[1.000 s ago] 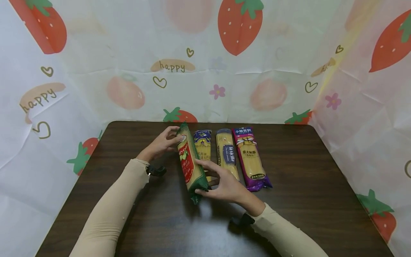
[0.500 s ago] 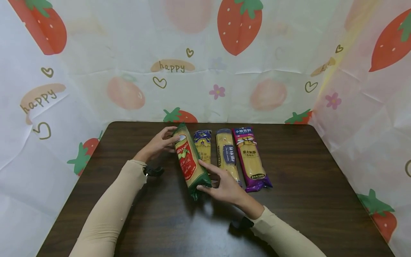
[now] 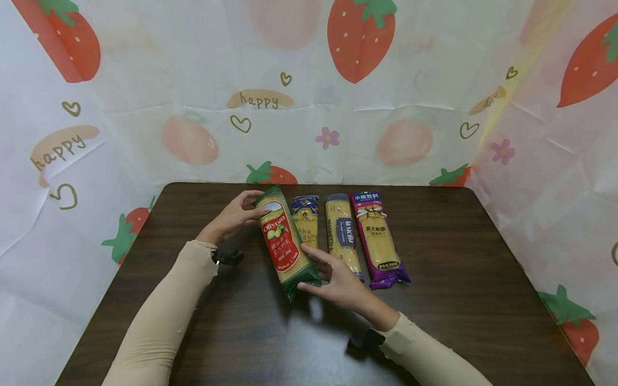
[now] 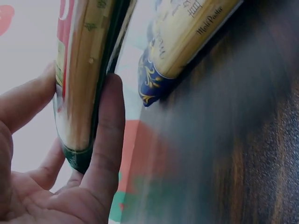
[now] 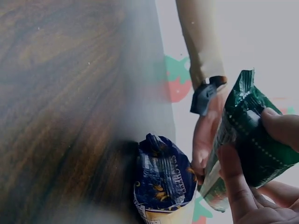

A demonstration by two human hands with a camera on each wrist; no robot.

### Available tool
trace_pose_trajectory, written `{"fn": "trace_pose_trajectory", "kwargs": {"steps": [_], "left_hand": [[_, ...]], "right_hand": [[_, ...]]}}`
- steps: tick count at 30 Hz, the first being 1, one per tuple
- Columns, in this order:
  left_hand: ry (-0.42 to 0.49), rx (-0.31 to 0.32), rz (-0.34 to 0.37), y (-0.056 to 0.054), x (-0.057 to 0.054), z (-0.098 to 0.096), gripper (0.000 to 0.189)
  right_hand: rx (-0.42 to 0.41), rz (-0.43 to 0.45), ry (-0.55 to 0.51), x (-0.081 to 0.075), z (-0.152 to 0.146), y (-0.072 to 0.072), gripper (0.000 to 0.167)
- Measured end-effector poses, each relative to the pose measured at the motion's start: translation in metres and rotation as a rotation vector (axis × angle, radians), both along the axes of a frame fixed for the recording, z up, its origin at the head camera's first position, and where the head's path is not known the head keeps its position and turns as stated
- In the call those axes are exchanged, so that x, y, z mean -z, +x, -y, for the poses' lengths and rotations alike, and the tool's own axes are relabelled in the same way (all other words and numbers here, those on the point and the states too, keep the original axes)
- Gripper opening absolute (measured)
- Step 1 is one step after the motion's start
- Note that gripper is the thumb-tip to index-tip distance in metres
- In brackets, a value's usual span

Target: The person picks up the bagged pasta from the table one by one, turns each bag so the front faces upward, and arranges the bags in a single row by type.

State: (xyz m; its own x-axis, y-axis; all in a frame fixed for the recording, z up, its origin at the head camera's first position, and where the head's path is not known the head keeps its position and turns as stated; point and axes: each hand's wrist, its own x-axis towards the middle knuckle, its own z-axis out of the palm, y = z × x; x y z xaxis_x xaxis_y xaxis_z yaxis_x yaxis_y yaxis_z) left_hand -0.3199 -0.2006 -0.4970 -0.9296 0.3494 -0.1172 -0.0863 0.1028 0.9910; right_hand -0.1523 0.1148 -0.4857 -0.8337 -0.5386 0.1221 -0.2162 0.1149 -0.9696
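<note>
A spaghetti pack (image 3: 281,241) with green ends and a red label is held in both hands, slanting, its label facing up. Near its far end, my left hand (image 3: 235,214) pinches it between thumb and fingers; in the left wrist view, the thumb lies on the label side of the spaghetti pack (image 4: 84,84). My right hand (image 3: 338,279) grips the near green end, thumb and fingers on either side of the folded wrapper (image 5: 257,144) in the right wrist view. Just right of it lies a blue-topped pasta pack (image 3: 305,214), partly covered by the held one.
Two more pasta packs lie to the right on the dark wooden table (image 3: 232,332): one with a blue label (image 3: 344,236) and one in a purple wrapper (image 3: 379,236). A strawberry-printed sheet (image 3: 299,134) hangs behind and along both sides of the table.
Both hands have turned the spaghetti pack so its red label faces up more fully. Its far end has shifted slightly left with my left hand. The other packs stay put.
</note>
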Motion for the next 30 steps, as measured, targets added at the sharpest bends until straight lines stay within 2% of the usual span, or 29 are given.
{"fn": "trace_pose_trajectory", "kwargs": {"steps": [5, 10, 17, 22, 26, 30], "left_hand": [[-0.029, -0.019, 0.002, 0.000, -0.002, -0.001, 0.069], [-0.055, -0.033, 0.001, 0.001, -0.009, -0.002, 0.070], [-0.156, -0.028, -0.016, 0.000, -0.012, -0.002, 0.066], [-0.215, -0.034, -0.041, -0.002, -0.016, 0.000, 0.064], [-0.253, -0.002, -0.052, -0.008, -0.017, 0.001, 0.064], [-0.283, 0.010, -0.040, -0.016, -0.014, 0.005, 0.064]], "right_hand": [[-0.048, 0.029, -0.007, 0.002, 0.002, 0.000, 0.089], [-0.037, 0.053, 0.027, 0.003, 0.005, 0.000, 0.089], [-0.057, 0.066, 0.009, 0.007, 0.020, 0.000, 0.090], [-0.026, 0.065, 0.028, 0.008, 0.034, 0.000, 0.090], [0.013, 0.084, 0.050, 0.008, 0.046, -0.001, 0.089], [0.045, 0.109, 0.064, 0.010, 0.059, -0.003, 0.090]]}}
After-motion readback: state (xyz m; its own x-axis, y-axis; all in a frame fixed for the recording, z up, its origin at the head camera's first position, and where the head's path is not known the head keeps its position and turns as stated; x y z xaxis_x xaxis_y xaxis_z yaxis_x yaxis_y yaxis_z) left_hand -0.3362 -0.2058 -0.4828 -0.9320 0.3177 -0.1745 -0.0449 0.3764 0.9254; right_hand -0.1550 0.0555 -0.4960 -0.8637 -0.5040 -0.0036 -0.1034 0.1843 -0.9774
